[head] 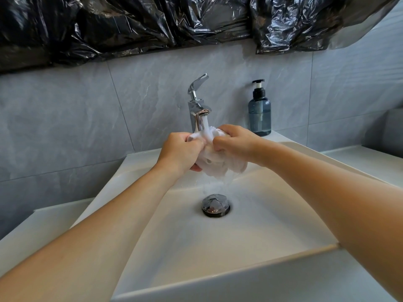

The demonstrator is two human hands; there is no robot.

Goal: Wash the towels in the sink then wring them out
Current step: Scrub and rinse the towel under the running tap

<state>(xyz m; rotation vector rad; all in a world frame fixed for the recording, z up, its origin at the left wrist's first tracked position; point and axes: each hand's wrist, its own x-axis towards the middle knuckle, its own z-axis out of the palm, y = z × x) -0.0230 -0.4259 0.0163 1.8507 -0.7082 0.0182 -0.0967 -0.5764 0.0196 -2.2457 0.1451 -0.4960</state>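
A bunched white towel (214, 163) hangs over the white sink (272, 225), right under the chrome faucet (198, 105). Water runs from the spout onto the cloth and drips off it toward the drain plug (216, 205). My left hand (182, 152) grips the towel's left side with curled fingers. My right hand (234, 141) grips its right side, knuckles up. The two hands are close together, almost touching, with the wet cloth wadded between and below them.
A blue pump soap bottle (259, 114) stands on the sink's back right corner. Grey tiled wall (76, 118) is behind, with black plastic sheeting (130, 25) covering the area above. The faucet lever is raised. White counter ledges flank the basin.
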